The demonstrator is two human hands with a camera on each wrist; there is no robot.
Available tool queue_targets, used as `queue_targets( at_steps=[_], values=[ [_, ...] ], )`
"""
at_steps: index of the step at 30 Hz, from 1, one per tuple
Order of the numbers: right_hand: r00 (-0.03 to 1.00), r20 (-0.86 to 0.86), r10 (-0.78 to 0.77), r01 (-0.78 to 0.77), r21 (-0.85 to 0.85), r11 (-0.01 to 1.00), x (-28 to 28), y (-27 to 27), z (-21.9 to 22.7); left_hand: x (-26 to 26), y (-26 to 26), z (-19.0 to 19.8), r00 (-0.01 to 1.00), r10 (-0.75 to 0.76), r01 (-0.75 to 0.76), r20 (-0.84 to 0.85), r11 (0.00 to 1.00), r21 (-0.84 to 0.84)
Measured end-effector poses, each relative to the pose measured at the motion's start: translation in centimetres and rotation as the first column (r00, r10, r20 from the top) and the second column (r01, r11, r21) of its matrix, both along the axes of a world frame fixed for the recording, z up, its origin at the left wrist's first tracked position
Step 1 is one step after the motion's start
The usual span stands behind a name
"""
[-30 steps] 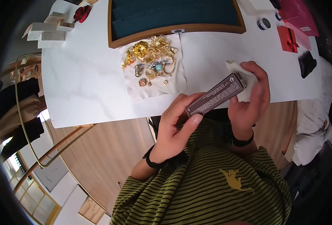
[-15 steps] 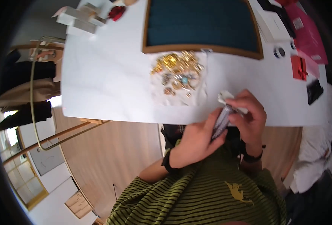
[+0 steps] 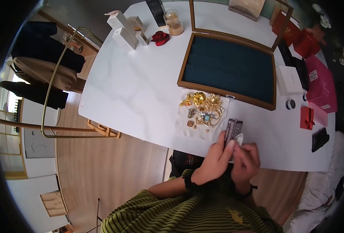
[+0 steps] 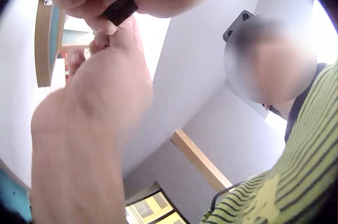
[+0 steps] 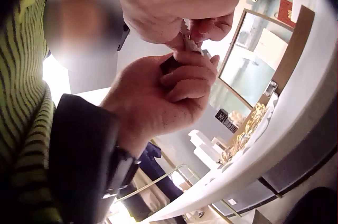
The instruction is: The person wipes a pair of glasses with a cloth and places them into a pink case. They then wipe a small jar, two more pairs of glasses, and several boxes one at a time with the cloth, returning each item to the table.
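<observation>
My left hand grips a small, slim, dark brown carton with pale print, its printed end tilted up over the table's front edge. In my right hand a white cloth is pinched, pressed against the carton's side. The left wrist view shows the carton's dark lower end poking out of curled fingers. Just beyond the hands, gold chains, rings and other jewellery lie heaped on a cream cloth spread on the table.
Behind the jewellery stands a wooden display case with dark green lining, its glass lid raised. White boxes, a red rose and a glass dome stand far left. On the right are a red gift box, a round jar and a black pouch.
The carton has swung from slanting right to nearly upright. Both hands have come closer together, and the cloth now covers part of its side. The head view has shifted, showing more table.
</observation>
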State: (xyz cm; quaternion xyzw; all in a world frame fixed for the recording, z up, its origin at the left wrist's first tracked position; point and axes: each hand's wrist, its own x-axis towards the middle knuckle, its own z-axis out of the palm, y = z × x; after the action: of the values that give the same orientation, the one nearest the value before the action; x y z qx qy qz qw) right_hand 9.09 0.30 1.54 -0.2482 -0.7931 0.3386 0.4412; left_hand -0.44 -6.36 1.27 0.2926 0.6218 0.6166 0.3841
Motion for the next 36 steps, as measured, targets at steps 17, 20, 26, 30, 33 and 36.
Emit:
queue_targets(
  at_steps=[17,20,26,30,33,36],
  values=[
    [0.994,-0.056,-0.094,0.096,0.027,0.995,-1.1,2.2,0.4,0.8,-1.4,-0.2,0.992,-0.127,0.126,-0.015,0.991,-0.049],
    [1.000,0.002,0.000,0.000,-0.001,1.000,-0.7,0.1,0.0,0.4,-0.6,-0.8,0.994,0.086,-0.085,0.065,0.996,-0.018],
    [0.992,0.054,0.112,-0.107,-0.093,0.990,0.3,-1.1,-1.3,-0.7,-0.5,-2.4,0.904,0.064,-0.075,0.422,0.997,0.009],
    [0.918,0.096,0.386,-0.370,-0.149,0.917,1.1,0.0,-1.6,-0.7,0.0,-1.9,0.799,0.100,-0.182,0.593,0.980,0.080],
    [0.990,-0.010,0.140,-0.138,-0.247,0.959,1.5,0.0,-0.9,-0.2,0.0,-1.7,0.838,0.072,-0.159,0.541,0.980,0.117],
    [0.996,-0.091,-0.015,-0.003,-0.189,0.982,-0.1,1.4,0.1,0.9,-0.9,-0.9,0.922,-0.020,0.021,0.388,1.000,0.002]
  ],
)
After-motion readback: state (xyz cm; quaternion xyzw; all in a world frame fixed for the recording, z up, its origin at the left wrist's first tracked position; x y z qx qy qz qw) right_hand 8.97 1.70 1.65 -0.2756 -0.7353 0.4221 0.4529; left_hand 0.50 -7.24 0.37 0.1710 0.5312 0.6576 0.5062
